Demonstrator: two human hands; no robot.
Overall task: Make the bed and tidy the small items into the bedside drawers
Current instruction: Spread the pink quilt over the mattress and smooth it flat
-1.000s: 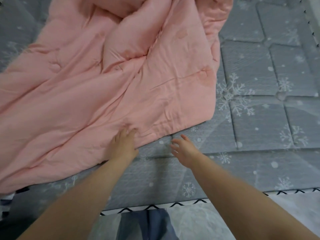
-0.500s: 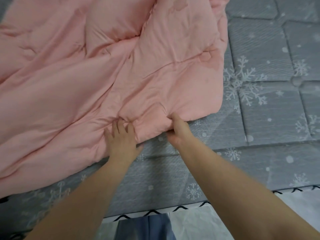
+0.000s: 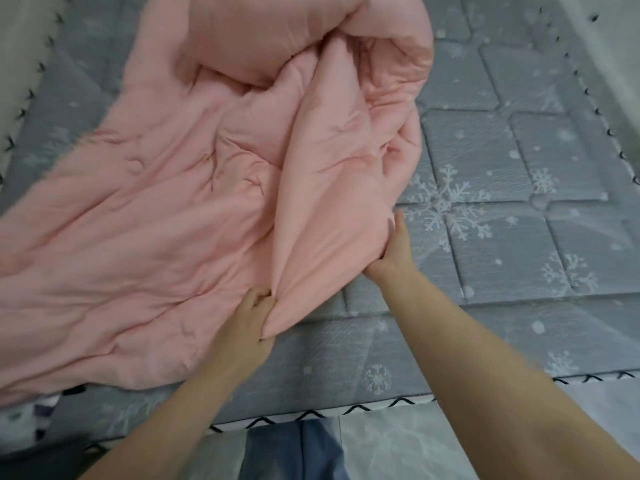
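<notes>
A pink quilt point(image 3: 166, 237) lies crumpled over the left and middle of a grey mattress point(image 3: 502, 237) printed with white snowflakes. Its far part is bunched into a thick roll at the top. My left hand point(image 3: 251, 320) grips the quilt's near edge, fingers curled into a fold of the fabric. My right hand point(image 3: 393, 251) grips the same edge further right, thumb up along the cloth, and the stretch between both hands is lifted off the mattress.
The mattress's near edge point(image 3: 311, 415) has a black zigzag trim, and the same trim runs along its right side point(image 3: 599, 109). Pale tiled floor point(image 3: 398, 448) and my blue trouser leg point(image 3: 294, 455) show below. A striped cloth point(image 3: 45, 407) peeks out at lower left.
Both hands closed on the quilt's near edge and raised it. My right hand moved right and away along the edge, pulling the fabric up into a standing fold.
</notes>
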